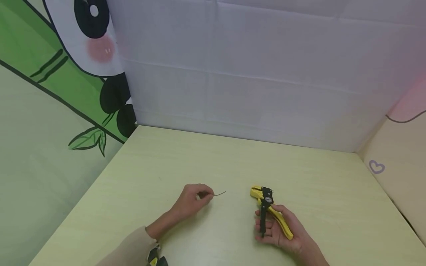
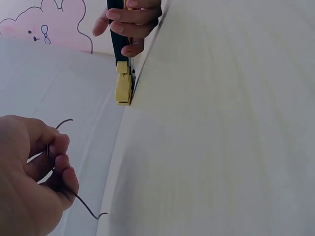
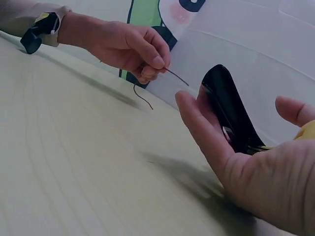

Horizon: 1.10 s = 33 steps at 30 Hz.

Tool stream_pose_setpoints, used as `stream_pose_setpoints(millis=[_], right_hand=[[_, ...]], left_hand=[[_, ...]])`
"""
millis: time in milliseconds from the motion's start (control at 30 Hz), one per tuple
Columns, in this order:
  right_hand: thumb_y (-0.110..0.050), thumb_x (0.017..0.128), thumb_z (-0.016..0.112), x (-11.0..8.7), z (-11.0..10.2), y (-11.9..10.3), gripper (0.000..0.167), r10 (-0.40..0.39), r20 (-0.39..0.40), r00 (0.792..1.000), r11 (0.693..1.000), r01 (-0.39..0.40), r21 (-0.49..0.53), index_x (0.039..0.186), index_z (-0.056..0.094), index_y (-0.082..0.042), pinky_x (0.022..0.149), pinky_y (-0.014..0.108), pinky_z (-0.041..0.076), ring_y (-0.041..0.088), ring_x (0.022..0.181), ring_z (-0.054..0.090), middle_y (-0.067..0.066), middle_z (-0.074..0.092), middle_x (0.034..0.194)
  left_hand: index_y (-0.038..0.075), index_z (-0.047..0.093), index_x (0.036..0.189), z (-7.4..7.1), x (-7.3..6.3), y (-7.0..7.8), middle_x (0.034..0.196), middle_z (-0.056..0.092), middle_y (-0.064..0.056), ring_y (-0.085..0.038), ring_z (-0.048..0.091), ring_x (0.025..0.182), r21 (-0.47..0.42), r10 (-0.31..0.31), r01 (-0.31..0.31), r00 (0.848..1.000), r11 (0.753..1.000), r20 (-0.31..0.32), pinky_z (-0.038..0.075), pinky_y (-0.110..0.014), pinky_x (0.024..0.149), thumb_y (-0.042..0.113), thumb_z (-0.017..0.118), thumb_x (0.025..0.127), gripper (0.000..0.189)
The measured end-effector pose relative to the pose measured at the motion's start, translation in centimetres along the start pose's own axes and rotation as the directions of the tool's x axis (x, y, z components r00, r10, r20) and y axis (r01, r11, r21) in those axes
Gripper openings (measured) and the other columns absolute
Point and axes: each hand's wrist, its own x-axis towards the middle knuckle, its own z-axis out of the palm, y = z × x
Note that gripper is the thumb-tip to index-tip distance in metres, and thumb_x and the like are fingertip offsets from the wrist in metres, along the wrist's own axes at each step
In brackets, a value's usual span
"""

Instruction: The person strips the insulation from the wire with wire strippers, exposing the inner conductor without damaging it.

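A thin dark wire is pinched between the thumb and fingertips of my left hand. One short end points toward the right; in the left wrist view the wire's other end hangs below the fingers with a small bend at its tip. My right hand holds a yellow and black wire stripper by its handles, head pointing away from me. The thumb lies against the yellow handle, and the fingers reach behind the black handle. A gap separates the wire from the stripper's head.
Both hands are over a pale wooden table. Behind it hangs a white cloth wall, and printed panels with a panda and a heart flank the sides. A black camera mount sits on the left wrist.
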Motion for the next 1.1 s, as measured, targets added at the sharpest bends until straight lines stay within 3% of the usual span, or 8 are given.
stream_pose_setpoints(millis=[100,267,333,600,800,1100], right_hand=[[-0.044,0.106,0.02,-0.1,-0.2,-0.1,0.059,-0.003,-0.004,1.0,1.0,0.003,-0.018,0.123,0.064,-0.009,0.105,0.039,0.048,0.017,0.105,0.067,0.006,0.071,0.11],[-0.043,0.106,0.014,-0.1,-0.3,-0.1,0.06,0.006,0.031,1.0,0.994,-0.002,-0.105,0.125,0.062,-0.012,0.102,0.036,0.049,0.017,0.105,0.066,0.005,0.071,0.109],[-0.042,0.106,0.013,0.0,-0.1,-0.1,0.059,0.002,0.058,0.998,0.993,0.004,-0.115,0.127,0.061,-0.013,0.103,0.037,0.049,0.017,0.106,0.065,0.004,0.07,0.11],[-0.024,0.106,0.029,0.0,0.7,-0.4,0.039,-0.087,0.181,0.98,0.995,0.094,-0.032,0.132,0.057,-0.014,0.108,0.039,0.045,0.019,0.117,0.062,0.008,0.065,0.121],[-0.006,0.103,0.022,0.1,1.5,-0.7,0.044,-0.152,0.161,0.975,0.963,0.183,-0.198,0.13,0.055,-0.014,0.106,0.039,0.049,0.022,0.114,0.065,0.008,0.068,0.121],[0.005,0.099,0.031,1.0,2.3,-1.0,0.044,-0.213,0.212,0.954,0.882,0.281,-0.378,0.13,0.05,-0.021,0.101,0.053,0.05,0.018,0.102,0.07,0.002,0.071,0.11]], left_hand=[[-0.001,0.071,0.091,0.0,0.2,0.2,0.079,0.072,-0.011,-0.008,0.063,0.069,-0.068,-0.035,0.036,0.999,0.997,0.004,0.051,-0.02,0.066,0.002,0.066,0.092,0.005],[-0.004,0.064,0.094,0.1,0.5,0.4,0.075,0.068,-0.013,-0.03,0.065,0.072,-0.159,-0.107,0.109,0.994,0.981,0.021,0.049,-0.021,0.066,0.0,0.059,0.095,0.006],[-0.005,0.061,0.094,0.2,0.6,0.4,0.075,0.067,-0.015,-0.033,0.064,0.073,-0.186,-0.127,0.13,0.991,0.974,0.027,0.05,-0.023,0.068,0.0,0.057,0.097,0.007],[-0.004,0.06,0.096,0.1,1.3,0.8,0.072,0.058,-0.014,-0.02,0.054,0.065,-0.222,-0.167,0.16,0.986,0.962,-0.011,0.042,-0.02,0.06,0.001,0.055,0.097,0.007],[-0.002,0.063,0.096,0.1,1.7,1.3,0.072,0.055,-0.015,-0.003,0.047,0.062,-0.254,-0.168,0.154,0.985,0.955,-0.031,0.04,-0.02,0.056,0.005,0.059,0.097,0.008],[-0.002,0.066,0.097,-0.1,2.7,2.4,0.086,0.062,-0.029,-0.003,0.05,0.066,-0.307,-0.201,0.175,0.978,0.935,-0.055,0.042,-0.018,0.06,0.005,0.062,0.095,0.008]])
